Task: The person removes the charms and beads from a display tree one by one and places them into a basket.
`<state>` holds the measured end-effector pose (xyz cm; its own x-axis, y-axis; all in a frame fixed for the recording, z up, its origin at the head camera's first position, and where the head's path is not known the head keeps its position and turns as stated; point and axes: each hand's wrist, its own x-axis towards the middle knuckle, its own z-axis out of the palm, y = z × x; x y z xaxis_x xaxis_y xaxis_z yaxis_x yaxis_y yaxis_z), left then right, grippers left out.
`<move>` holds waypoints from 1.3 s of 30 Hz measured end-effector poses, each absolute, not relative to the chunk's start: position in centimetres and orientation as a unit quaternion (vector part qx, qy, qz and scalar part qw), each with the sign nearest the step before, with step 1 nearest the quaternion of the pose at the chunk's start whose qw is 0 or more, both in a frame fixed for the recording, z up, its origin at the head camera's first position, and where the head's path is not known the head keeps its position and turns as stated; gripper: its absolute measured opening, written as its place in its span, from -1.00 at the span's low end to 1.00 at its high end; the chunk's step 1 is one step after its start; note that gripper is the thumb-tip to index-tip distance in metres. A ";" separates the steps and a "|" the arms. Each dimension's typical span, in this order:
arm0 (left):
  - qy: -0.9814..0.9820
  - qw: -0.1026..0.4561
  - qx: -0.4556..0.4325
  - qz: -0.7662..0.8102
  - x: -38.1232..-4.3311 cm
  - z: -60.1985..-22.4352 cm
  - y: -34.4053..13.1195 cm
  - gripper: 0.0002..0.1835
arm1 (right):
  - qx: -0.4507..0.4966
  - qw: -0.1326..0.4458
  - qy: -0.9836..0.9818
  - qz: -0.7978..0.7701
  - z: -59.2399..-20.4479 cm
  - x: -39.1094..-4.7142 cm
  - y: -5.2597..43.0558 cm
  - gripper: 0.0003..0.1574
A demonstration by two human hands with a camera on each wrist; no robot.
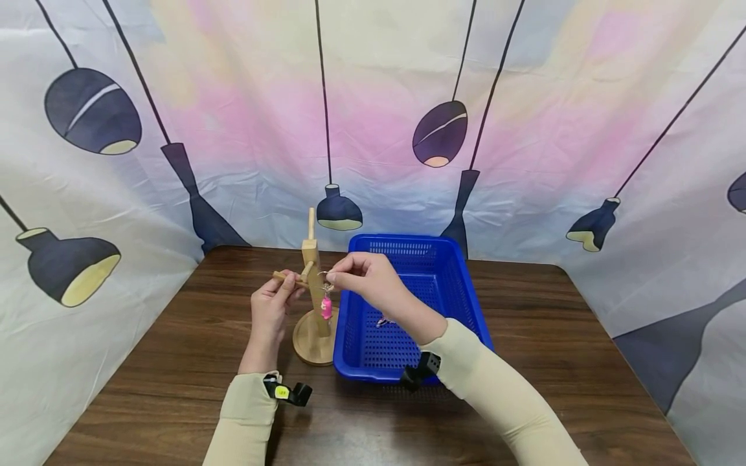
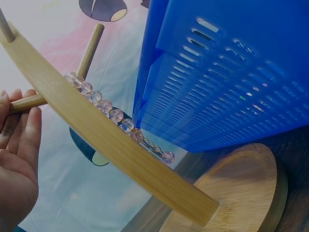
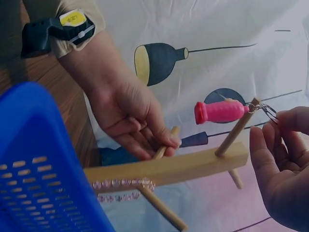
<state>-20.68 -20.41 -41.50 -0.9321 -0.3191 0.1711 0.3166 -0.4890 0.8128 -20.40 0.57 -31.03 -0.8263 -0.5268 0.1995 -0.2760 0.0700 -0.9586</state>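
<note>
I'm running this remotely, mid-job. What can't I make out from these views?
Small piece in the basket: too small to identify in the head view.
More pieces inside: uncertain; the right arm covers part of the basket there.
Markings on the pink charm: too small, head view.
Lower end of the stand: behind the basket, right wrist view.
Left hand: cut off by the left edge, left wrist view.

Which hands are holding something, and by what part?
Right hand: pink keychain, pinched by its metal ring. Left hand: wooden stand, by one side peg.
</note>
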 end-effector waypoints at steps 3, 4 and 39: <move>-0.471 0.183 0.000 -0.863 -20.7 -41.5 -20.4 -0.79 | -0.275 0.114 0.730 -0.616 -31.3 -20.8 1.0 -0.80; -0.470 0.183 -0.002 -0.863 -20.7 -41.6 -20.4 -0.80 | -0.274 0.119 0.731 -0.613 -31.4 -21.0 1.1 -0.80; -0.469 0.191 -0.007 -0.862 -20.6 -41.5 -20.3 -0.78 | -0.245 0.177 0.804 -0.512 -34.3 -25.4 5.4 -0.72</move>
